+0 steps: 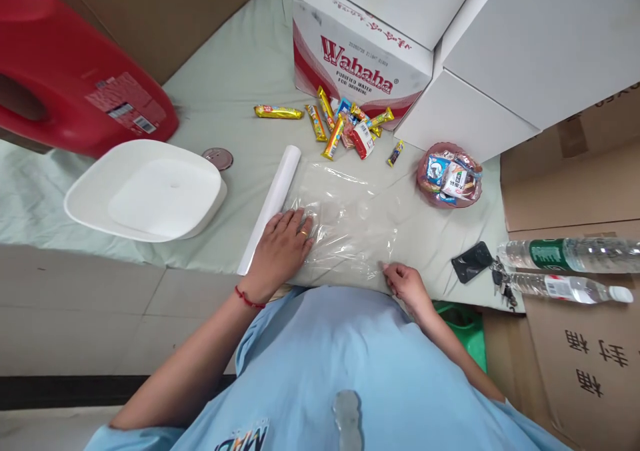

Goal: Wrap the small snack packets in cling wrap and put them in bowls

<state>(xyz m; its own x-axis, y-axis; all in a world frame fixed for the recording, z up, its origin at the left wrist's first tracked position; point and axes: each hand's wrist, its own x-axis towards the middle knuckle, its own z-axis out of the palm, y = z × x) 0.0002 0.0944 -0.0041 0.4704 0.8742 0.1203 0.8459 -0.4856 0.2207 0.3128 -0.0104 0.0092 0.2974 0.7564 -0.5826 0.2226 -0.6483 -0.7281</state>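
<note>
A sheet of clear plastic film (350, 231) lies spread on the cloth-covered table in front of me. Along its left side runs a white roll (273, 204), set at a slant. My left hand (286, 241) rests flat on the film's left part beside the roll, fingers stretched out, palm down. At the near right corner of the film, my right hand (404, 281) pinches the edge between thumb and fingers.
Several yellow snack sticks (315, 123) and packets lie behind the film, before a Wahaha box (360, 58). At right are a pink bowl (425, 194) of snacks, a phone (471, 262), keys and bottles (565, 286). At left stand a white basin (145, 191) and red jug (75, 71).
</note>
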